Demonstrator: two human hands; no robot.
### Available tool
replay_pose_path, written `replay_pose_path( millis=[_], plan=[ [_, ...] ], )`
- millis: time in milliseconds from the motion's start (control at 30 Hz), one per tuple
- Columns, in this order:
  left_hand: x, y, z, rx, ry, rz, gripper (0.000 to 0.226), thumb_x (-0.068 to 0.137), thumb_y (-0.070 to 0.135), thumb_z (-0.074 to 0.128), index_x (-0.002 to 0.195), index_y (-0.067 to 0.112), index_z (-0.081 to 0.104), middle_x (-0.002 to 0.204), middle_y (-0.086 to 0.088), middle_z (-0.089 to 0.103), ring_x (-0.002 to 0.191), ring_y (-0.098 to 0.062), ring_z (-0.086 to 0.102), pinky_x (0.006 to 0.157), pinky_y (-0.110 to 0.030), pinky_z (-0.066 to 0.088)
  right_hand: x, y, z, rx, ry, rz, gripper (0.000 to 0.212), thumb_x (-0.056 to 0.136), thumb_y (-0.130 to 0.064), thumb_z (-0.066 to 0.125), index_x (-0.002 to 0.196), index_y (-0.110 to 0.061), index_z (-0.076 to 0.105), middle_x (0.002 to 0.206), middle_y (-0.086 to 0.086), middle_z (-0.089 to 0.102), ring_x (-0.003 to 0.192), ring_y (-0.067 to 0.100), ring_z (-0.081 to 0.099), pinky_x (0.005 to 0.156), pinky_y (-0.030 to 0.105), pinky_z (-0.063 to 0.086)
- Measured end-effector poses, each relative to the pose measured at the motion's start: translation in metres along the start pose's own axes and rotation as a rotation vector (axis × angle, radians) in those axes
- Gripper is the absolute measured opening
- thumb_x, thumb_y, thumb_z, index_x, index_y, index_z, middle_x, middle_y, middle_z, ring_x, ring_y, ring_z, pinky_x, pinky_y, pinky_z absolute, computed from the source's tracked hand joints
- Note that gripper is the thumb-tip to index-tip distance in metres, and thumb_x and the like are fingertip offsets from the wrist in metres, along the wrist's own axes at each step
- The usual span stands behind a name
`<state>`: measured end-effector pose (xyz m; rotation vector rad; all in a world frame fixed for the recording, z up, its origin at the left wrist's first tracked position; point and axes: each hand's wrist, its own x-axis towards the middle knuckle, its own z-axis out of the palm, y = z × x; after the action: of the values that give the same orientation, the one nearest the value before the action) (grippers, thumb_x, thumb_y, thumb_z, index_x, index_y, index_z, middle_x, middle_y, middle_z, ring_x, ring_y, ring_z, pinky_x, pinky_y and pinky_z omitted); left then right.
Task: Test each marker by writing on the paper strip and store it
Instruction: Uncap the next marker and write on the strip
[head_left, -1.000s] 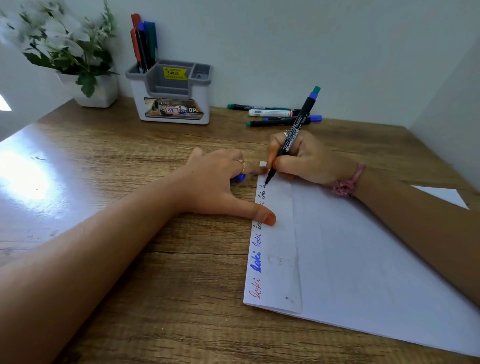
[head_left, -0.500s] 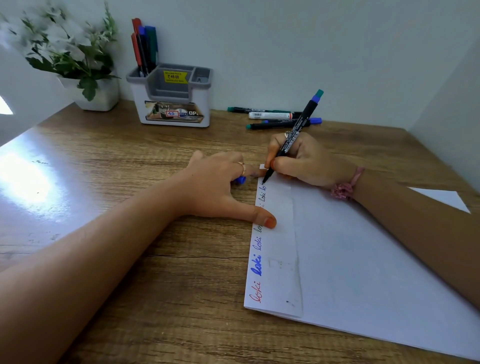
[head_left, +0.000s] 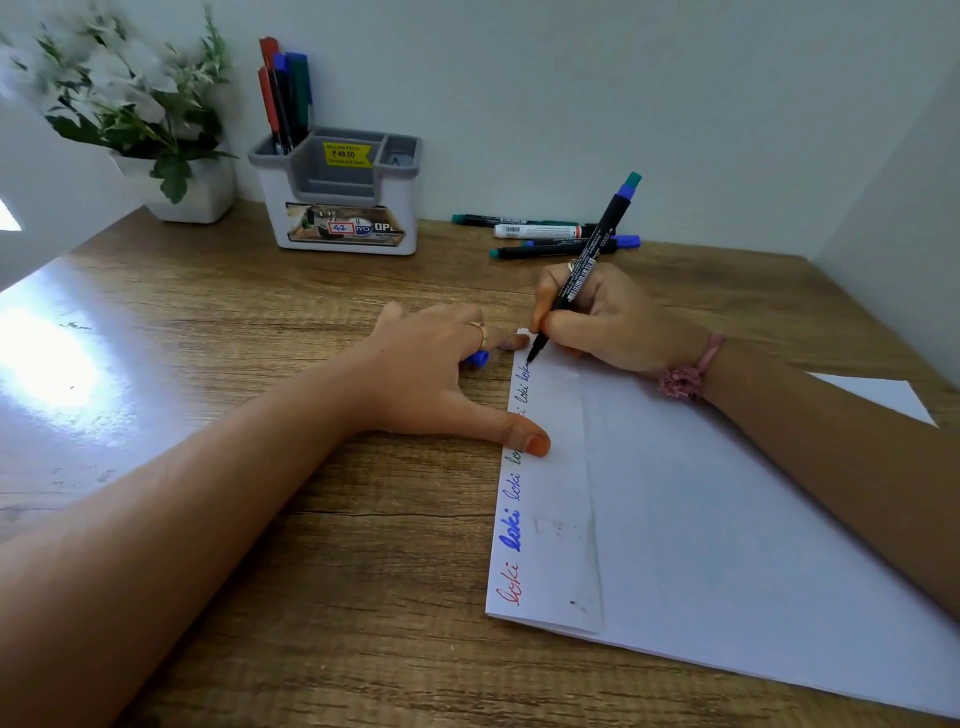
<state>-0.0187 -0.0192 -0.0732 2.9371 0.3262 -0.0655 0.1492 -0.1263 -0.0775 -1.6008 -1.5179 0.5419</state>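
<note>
**A:** Since the earlier frame I see little change. The right hand has carried the black marker with the blue-and-green end on a few letters, so one more "loki" is forming at the far end of the narrow white paper strip, centre of frame. The left hand has stayed put.

**B:** How are the hands holding?

**A:** The right hand's fingers are curled tight round the barrel, tip touching the strip. The left hand lies mostly flat, thumb pressing the strip's left edge, with a small blue cap tucked under its fingers; I can't tell how firmly it's held.

**B:** What worries you?

**A:** The tip is nearly at the strip's top edge. I judge the next stroke could run onto the wooden desk or the large white sheet underneath. The thumb could also smear fresh ink beside it.

**B:** And storing?

**A:** The grey-and-white desk organiser, upper left, holds tested markers; the loose markers by the wall, upper centre, could be mixed up with this one.
</note>
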Motion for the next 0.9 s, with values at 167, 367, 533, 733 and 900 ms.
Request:
replay_pose_path(
  millis=[167, 367, 533, 733, 900],
  plan=[
    [-0.001, 0.001, 0.000, -0.009, 0.001, -0.014, 0.105, 0.047, 0.091, 0.036, 0.140, 0.044, 0.028, 0.090, 0.023, 0.037, 0.094, -0.005, 0.039, 0.086, -0.034, 0.025, 0.000, 0.000, 0.000, -0.011, 0.004, -0.015, 0.002, 0.070, -0.014, 0.056, 0.069, -0.016, 0.056, 0.058, -0.011, 0.056, 0.050, 0.000, 0.046, 0.050, 0.013, 0.037],
    [-0.001, 0.003, -0.003, -0.014, -0.031, -0.034, 0.103, 0.048, 0.088, 0.037, 0.140, 0.042, 0.027, 0.098, 0.018, 0.036, 0.097, -0.006, 0.036, 0.091, -0.037, 0.027, 0.000, -0.002, 0.001, 0.017, 0.013, -0.006, 0.008, 0.074, -0.007, 0.051, 0.071, -0.014, 0.055, 0.054, -0.017, 0.058, 0.049, -0.002, 0.050, 0.050, 0.008, 0.036],
    [0.000, 0.004, -0.002, -0.017, -0.043, -0.034, 0.103, 0.049, 0.087, 0.037, 0.141, 0.042, 0.026, 0.102, 0.017, 0.037, 0.098, -0.006, 0.036, 0.093, -0.039, 0.028, 0.000, -0.001, 0.002, -0.011, 0.011, -0.001, 0.005, 0.074, -0.009, 0.053, 0.072, -0.011, 0.057, 0.061, -0.010, 0.056, 0.052, -0.002, 0.048, 0.052, 0.010, 0.038],
    [-0.002, 0.004, -0.003, -0.027, -0.038, -0.044, 0.105, 0.049, 0.089, 0.040, 0.141, 0.041, 0.026, 0.103, 0.018, 0.039, 0.105, -0.010, 0.041, 0.096, -0.041, 0.028, 0.000, -0.001, 0.000, 0.041, 0.030, 0.018, 0.009, 0.075, -0.009, 0.051, 0.071, -0.015, 0.055, 0.066, 0.003, 0.055, 0.049, 0.000, 0.048, 0.048, 0.012, 0.039],
    [-0.003, 0.003, -0.001, -0.099, 0.019, -0.058, 0.115, 0.047, 0.090, 0.047, 0.144, 0.035, 0.021, 0.137, 0.011, 0.042, 0.121, -0.009, 0.039, 0.104, -0.040, 0.024, 0.006, -0.006, -0.008, 0.371, 0.249, 0.056, 0.023, 0.075, -0.009, 0.049, 0.062, -0.024, 0.060, 0.058, 0.004, 0.042, 0.044, 0.006, 0.037, 0.040, 0.016, 0.031]
  ],
)
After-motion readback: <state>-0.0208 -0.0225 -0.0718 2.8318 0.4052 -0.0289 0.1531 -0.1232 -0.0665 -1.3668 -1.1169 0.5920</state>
